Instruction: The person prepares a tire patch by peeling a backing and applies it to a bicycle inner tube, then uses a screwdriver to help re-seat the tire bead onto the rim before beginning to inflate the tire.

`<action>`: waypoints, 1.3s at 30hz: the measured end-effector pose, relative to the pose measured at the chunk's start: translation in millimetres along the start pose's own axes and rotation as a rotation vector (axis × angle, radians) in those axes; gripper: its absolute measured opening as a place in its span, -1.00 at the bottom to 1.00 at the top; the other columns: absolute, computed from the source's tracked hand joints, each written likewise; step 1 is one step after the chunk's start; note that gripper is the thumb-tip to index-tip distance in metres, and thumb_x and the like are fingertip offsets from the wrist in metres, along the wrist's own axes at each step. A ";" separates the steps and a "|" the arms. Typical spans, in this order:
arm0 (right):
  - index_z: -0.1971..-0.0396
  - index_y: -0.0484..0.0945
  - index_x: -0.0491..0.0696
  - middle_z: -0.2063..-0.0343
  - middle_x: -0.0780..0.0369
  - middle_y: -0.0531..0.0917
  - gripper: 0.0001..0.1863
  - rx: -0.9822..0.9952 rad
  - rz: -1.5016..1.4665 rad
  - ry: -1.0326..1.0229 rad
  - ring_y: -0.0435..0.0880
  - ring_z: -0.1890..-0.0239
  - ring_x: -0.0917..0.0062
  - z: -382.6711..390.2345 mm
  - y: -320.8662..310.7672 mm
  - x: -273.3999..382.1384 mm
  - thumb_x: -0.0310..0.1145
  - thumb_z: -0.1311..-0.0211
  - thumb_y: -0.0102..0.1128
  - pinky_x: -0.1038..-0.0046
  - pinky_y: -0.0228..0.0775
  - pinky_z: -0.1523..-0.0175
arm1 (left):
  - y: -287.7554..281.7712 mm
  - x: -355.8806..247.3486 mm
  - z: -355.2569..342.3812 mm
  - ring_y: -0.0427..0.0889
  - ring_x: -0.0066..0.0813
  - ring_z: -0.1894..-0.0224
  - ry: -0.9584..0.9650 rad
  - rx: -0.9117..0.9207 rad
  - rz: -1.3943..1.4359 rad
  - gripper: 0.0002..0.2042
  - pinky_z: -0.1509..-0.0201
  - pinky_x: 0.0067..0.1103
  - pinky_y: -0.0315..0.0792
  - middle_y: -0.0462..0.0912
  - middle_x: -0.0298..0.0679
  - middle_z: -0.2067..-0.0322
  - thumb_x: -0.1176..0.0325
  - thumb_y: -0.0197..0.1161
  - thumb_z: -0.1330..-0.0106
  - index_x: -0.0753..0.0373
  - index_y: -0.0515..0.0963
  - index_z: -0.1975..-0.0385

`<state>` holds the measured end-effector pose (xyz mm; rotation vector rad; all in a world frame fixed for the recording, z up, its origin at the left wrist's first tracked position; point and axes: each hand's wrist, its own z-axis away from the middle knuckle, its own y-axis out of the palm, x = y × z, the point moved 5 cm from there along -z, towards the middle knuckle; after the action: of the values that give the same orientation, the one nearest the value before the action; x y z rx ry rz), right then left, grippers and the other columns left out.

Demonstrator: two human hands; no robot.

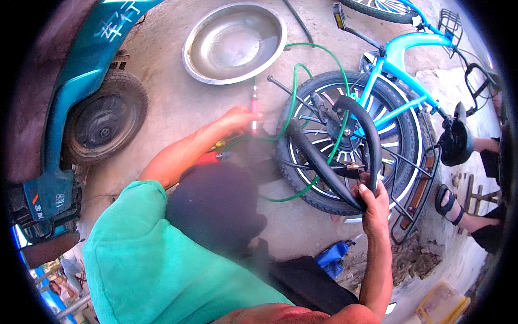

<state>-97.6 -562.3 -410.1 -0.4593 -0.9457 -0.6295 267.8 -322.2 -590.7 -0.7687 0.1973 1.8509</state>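
My right hand (374,202) is closed around the lower end of a black inner tube (372,135), which hangs in a folded loop over the bicycle wheel (402,167). A brass-coloured valve (353,167) shows close to my fingers. My left hand (240,119) is stretched out below the metal basin and closed on a slim red-handled tool (254,108) with metal at its upper end. Its exact kind is unclear. A thin green hose (295,92) loops between my hands, crossing over the tube and wheel. Dark pliers (325,109) appear near the wheel's hub.
A wide metal basin (200,67) stands ahead. The blue bicycle frame (402,51) lies at the right, near another person's sandalled foot (450,204). At the left is a teal vehicle with a dusty wheel (105,119). A blue pouch (332,256) lies near my right forearm.
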 end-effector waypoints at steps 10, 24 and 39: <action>-0.07 0.51 -0.19 0.23 0.27 0.61 -0.50 0.003 -0.021 -0.019 0.63 0.26 0.58 -10.0 2.9 -0.5 -0.25 -0.20 0.38 0.48 0.49 0.06 | -6.4 2.7 -8.6 0.69 -0.50 0.42 0.014 0.036 -0.011 -0.51 0.51 -0.63 0.42 0.74 -0.16 0.36 -0.08 0.32 -0.37 0.28 0.46 0.06; -0.22 0.27 -0.19 0.32 0.25 0.53 -0.34 0.241 -0.570 0.059 0.63 0.23 0.45 -11.6 50.7 37.9 -0.20 -0.28 0.38 0.33 0.53 0.06 | -5.1 5.0 -9.6 0.76 -0.39 0.34 0.009 0.035 0.001 -0.50 0.47 -0.57 0.48 0.72 -0.11 0.26 -0.04 0.32 -0.38 0.32 0.44 0.04; -0.25 0.24 -0.15 0.33 0.24 0.52 -0.37 0.295 -0.662 0.065 0.60 0.20 0.43 -9.4 74.7 57.3 -0.25 -0.31 0.32 0.26 0.54 0.07 | -4.3 3.4 -8.4 0.75 -0.45 0.40 0.030 0.025 0.014 -0.51 0.54 -0.62 0.41 0.74 -0.11 0.32 -0.06 0.30 -0.39 0.30 0.44 0.06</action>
<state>-16.8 -530.1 -372.8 0.1537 -1.1102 -1.0718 274.2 -321.7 -598.3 -0.7799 0.2452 1.8476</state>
